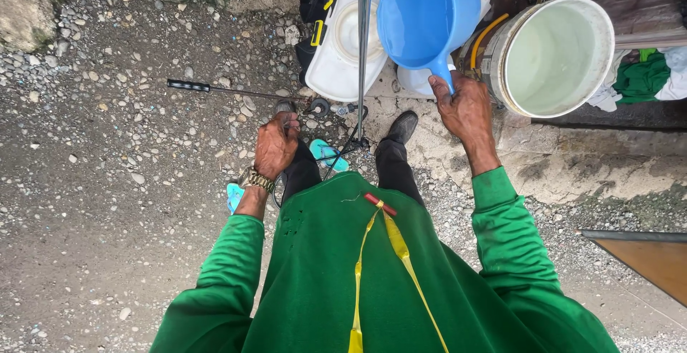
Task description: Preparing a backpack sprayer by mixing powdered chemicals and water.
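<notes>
My right hand (464, 109) grips the handle of a blue plastic jug (426, 15), held tilted above a white sprayer tank (343, 45) with a round opening on top. My left hand (275, 145) hangs closed near my left knee; whether it holds anything I cannot tell. A thin metal rod (364, 38) runs upright in front of the tank. A white bucket (551, 56) with pale water stands to the right of the jug. I wear a green long-sleeved top, dark trousers and black shoes.
A black-handled spray lance (215, 89) lies on the gravel to the left. Blue sandals (325, 154) lie by my feet. Green and white cloth (644, 77) lies right of the bucket on a concrete ledge. A brown board (651, 260) sits at lower right.
</notes>
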